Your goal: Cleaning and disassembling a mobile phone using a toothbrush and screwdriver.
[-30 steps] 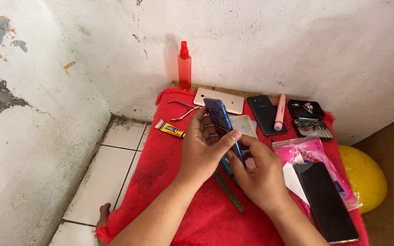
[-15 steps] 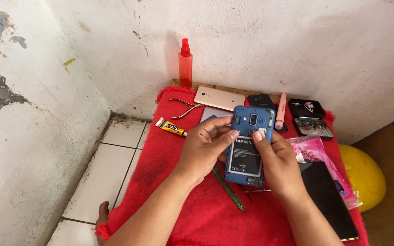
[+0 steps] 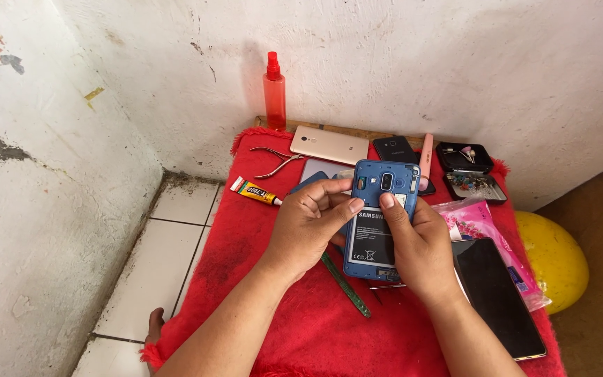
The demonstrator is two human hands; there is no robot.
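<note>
Two hands hold one blue phone (image 3: 380, 223) at frame centre, back cover off, battery showing. Left hand (image 3: 308, 227) grips its left edge, fingers curled, thumb on the battery; right hand (image 3: 420, 248) clasps the right edge, thumb near the camera. Below them, one red towel (image 3: 246, 279). On it: one gold phone (image 3: 329, 144) and one red spray bottle (image 3: 274, 91) at upper centre, one glue tube (image 3: 255, 191), one pair of pliers (image 3: 278, 162), one black phone (image 3: 498, 297) lower right, one green tool (image 3: 345, 285).
</note>
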